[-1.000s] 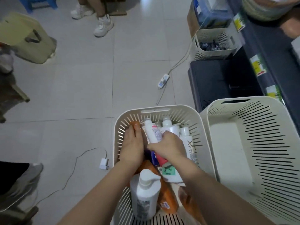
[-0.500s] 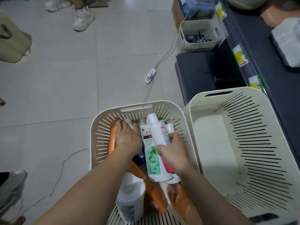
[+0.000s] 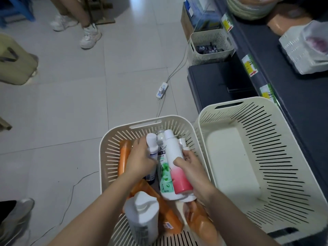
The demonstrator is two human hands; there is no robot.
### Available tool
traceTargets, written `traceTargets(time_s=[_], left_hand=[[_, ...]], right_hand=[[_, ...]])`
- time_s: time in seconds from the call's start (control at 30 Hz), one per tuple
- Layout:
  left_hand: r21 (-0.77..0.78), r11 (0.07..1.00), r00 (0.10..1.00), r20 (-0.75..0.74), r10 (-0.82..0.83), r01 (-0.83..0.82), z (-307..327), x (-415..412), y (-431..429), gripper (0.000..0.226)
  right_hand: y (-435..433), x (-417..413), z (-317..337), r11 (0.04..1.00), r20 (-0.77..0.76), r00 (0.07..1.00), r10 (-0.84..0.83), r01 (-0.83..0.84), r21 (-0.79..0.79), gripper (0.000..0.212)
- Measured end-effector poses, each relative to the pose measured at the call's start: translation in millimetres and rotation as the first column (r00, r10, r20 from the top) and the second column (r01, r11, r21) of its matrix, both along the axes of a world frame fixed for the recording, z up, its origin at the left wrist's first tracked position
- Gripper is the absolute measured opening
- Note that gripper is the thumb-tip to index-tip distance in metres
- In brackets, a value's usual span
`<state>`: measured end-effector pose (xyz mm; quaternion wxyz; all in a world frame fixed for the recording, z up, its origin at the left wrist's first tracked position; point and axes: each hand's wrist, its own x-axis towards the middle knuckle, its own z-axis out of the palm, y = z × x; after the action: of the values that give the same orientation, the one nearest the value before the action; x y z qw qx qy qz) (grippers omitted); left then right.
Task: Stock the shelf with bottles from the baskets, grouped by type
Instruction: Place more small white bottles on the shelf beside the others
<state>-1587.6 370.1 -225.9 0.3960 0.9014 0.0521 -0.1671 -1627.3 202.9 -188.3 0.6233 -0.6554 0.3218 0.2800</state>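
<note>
two baskets side by side: left basket (image 3: 106, 139) holds orange bottles (image 3: 124, 157), pump bottle (image 3: 142, 219). left hand (image 3: 140, 160) grips capped bottle (image 3: 152, 144); right hand (image 3: 192, 170) clasps pink bottle (image 3: 181, 180), green bottle (image 3: 165, 174). shelf (image 3: 301, 107) flanks right basket (image 3: 284, 157).

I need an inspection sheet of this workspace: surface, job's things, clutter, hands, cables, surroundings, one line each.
Surface: grey tiled floor.
Job's things: slotted basket holding bottles; empty basket beside it; dark shelf.
Clutter: small basket with dark items by the shelf.
Hands: left hand grips a white bottle; right hand grips a pink-and-white bottle.
Cables: power strip with cord; thin charger wire on floor.
Surroundings: another person's white shoes; beige stool.
</note>
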Motion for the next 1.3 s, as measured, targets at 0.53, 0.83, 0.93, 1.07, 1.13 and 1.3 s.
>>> traceTargets(time_s=[0.53,0.83,0.93,1.07,1.13,1.3], left_hand=[[-0.895,0.101,0.888,-0.444,-0.121,-0.434,117,7,0,0.087],[-0.82,0.217,0.81,-0.565,-0.156,-0.53,168,-25,-81,0.088],[-0.832,0.199,0.806,-0.552,-0.214,-0.517,175,-39,-106,0.079],[-0.894,0.214,0.83,-0.445,-0.337,-0.392,197,-72,-147,0.06],[-0.897,0.282,0.827,-0.428,-0.364,-0.34,209,-93,-169,0.054],[-0.891,0.379,0.819,-0.404,-0.407,-0.251,238,-158,-228,0.047]], right_hand=[[-27,-44,90,0.899,0.13,0.954,-0.269,0.201,0.389,0.049],[-70,-92,136,0.798,0.249,0.8,-0.546,0.406,0.446,0.045],[-91,-118,150,0.773,0.288,0.741,-0.607,0.466,0.43,0.046],[-118,-159,168,0.765,0.385,0.662,-0.643,0.525,0.373,0.085],[-132,-186,179,0.745,0.406,0.625,-0.667,0.554,0.372,0.072],[-167,-264,206,0.705,0.461,0.544,-0.702,0.623,0.339,0.031]])
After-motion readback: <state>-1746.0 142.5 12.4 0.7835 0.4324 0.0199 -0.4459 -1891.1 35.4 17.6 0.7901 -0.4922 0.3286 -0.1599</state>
